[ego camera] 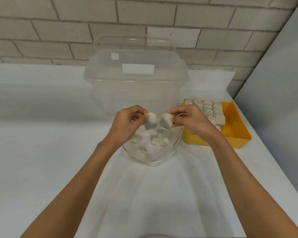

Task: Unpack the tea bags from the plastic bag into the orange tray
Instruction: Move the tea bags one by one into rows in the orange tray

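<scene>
- Nearest you lies the bare white table (pixel 41 152), with both of your forearms reaching out over it towards the work.
- The clear, crumpled plastic bag (pixel 151 157) sits on the table just ahead of your wrists. Its mouth is spread wide, probably so that you can reach in from above.
- A handful of loose tea bags (pixel 156 141) lies scattered at the bottom of the bag, so the unpacking is not finished.
- Your left hand (pixel 127 121) is above the bag, its fingers pinching one small, pale, pillow-shaped paper tea bag (pixel 150 121) by its upper corner.
- Your right hand (pixel 189 121) mirrors it, fingers pinching a second tea bag (pixel 165 121) of the same kind.
- The two held bags hang close together but apart, lifted clear of the plastic. Holding one in each hand looks like a way to carry two at once.
- The rectangular orange plastic tray (pixel 234 124) stands just right of the plastic bag, near your right hand.
- Neat rows of tea bags (pixel 208 107) fill the tray's left and far part, while its right side is bare orange, so that is the likely spot for these two.
- Behind the bag stands a large clear plastic container (pixel 136 86), with a pale brick wall (pixel 58 31) beyond it.
</scene>
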A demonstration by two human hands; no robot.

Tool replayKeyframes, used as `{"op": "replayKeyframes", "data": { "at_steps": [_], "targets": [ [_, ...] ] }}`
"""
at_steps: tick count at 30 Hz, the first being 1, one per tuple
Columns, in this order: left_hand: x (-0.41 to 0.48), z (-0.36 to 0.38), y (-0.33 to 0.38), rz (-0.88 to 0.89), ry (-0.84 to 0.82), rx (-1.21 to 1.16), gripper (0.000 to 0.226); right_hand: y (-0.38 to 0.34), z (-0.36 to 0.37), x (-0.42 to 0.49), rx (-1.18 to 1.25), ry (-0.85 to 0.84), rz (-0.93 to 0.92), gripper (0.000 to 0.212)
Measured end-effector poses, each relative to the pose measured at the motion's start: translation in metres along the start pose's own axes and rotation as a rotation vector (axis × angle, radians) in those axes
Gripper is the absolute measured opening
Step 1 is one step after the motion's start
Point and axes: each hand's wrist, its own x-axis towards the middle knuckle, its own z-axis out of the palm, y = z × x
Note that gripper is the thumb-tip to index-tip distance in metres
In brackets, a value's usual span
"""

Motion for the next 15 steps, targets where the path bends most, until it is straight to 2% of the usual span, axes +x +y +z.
{"op": "replayKeyframes", "data": {
  "at_steps": [3, 7, 9, 12, 15],
  "targets": [
    [0.005, 0.009, 0.01, -0.041, 0.001, -0.025, 0.005, -0.004, -0.009, -0.006, 0.241, 0.08, 0.025, 0.021],
    [0.008, 0.027, 0.027, -0.038, -0.037, -0.08, 0.012, -0.005, -0.014, -0.008, 0.833, 0.16, 0.11, 0.018],
    [0.011, 0.038, 0.038, -0.014, -0.092, -0.115, 0.015, -0.004, -0.014, -0.01, 1.032, 0.157, 0.153, 0.017],
    [0.016, 0.055, 0.052, 0.017, -0.102, -0.174, 0.006, -0.001, -0.015, -0.013, 1.114, 0.17, 0.203, 0.015],
    [0.023, 0.068, 0.06, 0.079, -0.058, -0.154, 0.008, 0.004, -0.022, -0.016, 1.069, 0.184, 0.223, 0.014]
  ]
}}
